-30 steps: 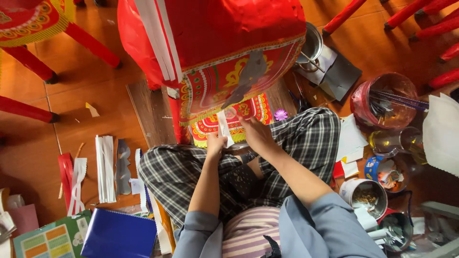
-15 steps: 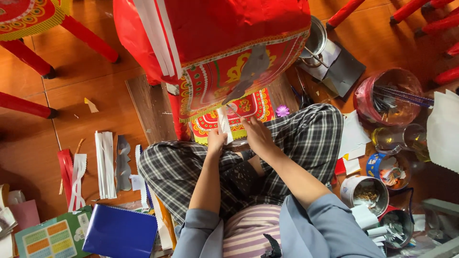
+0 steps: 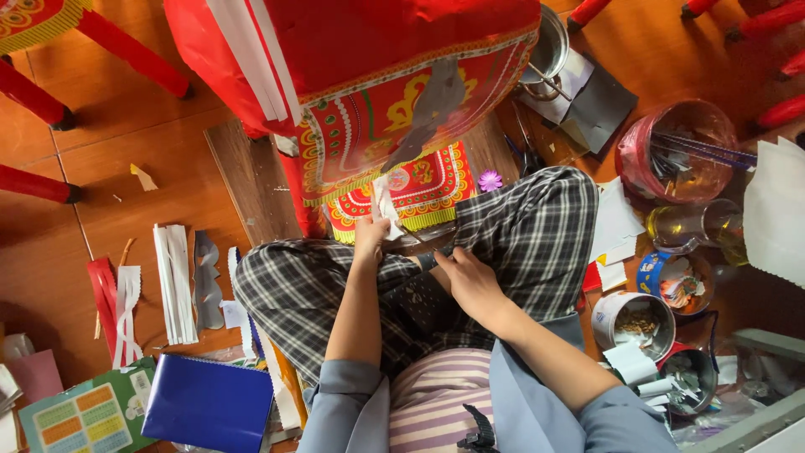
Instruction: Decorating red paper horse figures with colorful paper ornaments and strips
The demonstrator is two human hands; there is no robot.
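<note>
I sit cross-legged on a wooden floor in checked trousers. My left hand (image 3: 370, 237) pinches a narrow white paper strip (image 3: 382, 201) that stands up in front of a large red paper structure with gold ornament (image 3: 377, 84). My right hand (image 3: 466, 278) rests on my lap just right of it, closed on what looks like a dark pair of scissors (image 3: 417, 243) pointing at the strip's base. A grey paper cut-out (image 3: 432, 105) is stuck on the red front. The structure stands on a wooden board (image 3: 251, 176).
Cut white, grey and red paper strips (image 3: 176, 285) lie at left near a blue notebook (image 3: 210, 403). At right are tins (image 3: 637, 319), a pink bucket with sticks (image 3: 679, 151) and a glass jar (image 3: 696, 226). Red stool legs (image 3: 33, 101) stand at far left; a metal pot (image 3: 545, 42) is behind.
My right hand has drawn back a little from the strip toward my lap. My left hand keeps hold of the white strip.
</note>
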